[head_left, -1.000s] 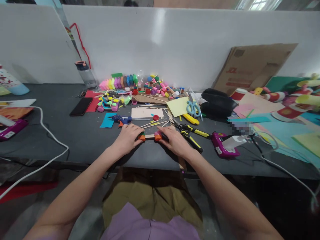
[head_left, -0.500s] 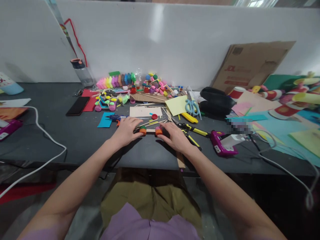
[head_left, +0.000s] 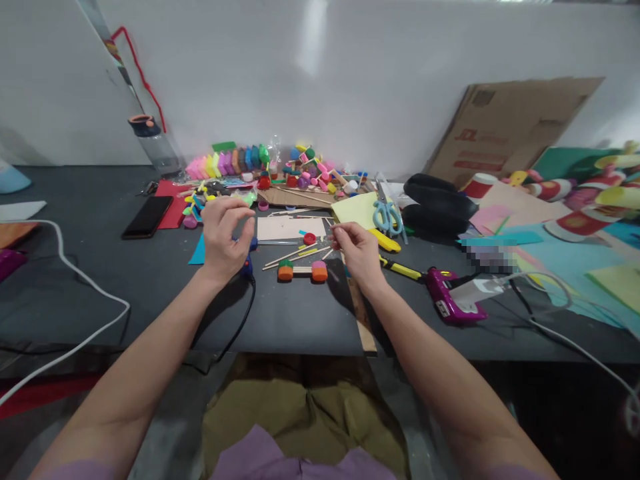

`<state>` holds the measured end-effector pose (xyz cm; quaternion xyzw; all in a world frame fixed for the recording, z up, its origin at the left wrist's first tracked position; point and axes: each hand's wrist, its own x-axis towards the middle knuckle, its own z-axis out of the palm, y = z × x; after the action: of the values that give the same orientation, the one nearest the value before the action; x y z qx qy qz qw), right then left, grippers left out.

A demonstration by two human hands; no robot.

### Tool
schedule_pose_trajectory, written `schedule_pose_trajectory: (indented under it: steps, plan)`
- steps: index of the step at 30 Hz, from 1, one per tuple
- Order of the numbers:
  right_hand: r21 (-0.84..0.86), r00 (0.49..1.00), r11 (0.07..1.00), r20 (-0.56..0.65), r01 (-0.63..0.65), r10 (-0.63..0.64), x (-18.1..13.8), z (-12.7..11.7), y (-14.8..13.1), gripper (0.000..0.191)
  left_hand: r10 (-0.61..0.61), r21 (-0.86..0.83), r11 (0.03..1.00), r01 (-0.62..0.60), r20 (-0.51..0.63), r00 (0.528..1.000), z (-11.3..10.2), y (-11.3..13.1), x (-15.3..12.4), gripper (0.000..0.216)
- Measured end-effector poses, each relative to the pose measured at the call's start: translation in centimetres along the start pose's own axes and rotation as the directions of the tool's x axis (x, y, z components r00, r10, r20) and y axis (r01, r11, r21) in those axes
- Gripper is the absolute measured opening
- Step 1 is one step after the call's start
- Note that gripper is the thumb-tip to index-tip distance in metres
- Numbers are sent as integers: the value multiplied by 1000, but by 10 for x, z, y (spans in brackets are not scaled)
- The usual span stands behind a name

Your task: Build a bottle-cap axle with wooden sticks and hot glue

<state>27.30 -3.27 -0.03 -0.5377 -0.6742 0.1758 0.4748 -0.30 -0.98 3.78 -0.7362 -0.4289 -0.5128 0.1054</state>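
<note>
1. The dumbbell-shaped piece [head_left: 302, 271], orange-green-pink clay on straight wooden sticks, lay toward the gray tabletop's [head_left: 300, 320] front edge, between and apart from your fingers.
2. Your left hand [head_left: 225, 237] curled half-open, empty; your right hand [head_left: 359, 253] pinched, hold unclear.

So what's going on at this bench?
A person has both bare hands over the table. Between them lies a small piece with coloured end blocks joined by sticks; neither hand touches it. The left hand is open, partly hiding a blue glue gun. The right hand has its fingertips drawn together near loose sticks; can't tell whether it holds anything.
</note>
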Motion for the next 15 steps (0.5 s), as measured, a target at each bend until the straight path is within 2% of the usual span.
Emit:
schedule_pose_trajectory:
  steps: [5, 11, 15]
  plan:
    - [-65, 999, 997, -41, 30, -32, -4, 9, 4, 24, 32, 42, 999, -31, -36, 999, 6, -2, -8, 11]
    - [-151, 989, 978, -17, 143, -148, -2, 7, 7, 23, 164, 68, 985, -158, -106, 981, 0, -6, -8, 15]
    - [-154, 981, 970, -22, 187, -192, -1, 8, 9, 15, 166, 126, 982, -140, -227, 960, -12, -15, -2, 16]
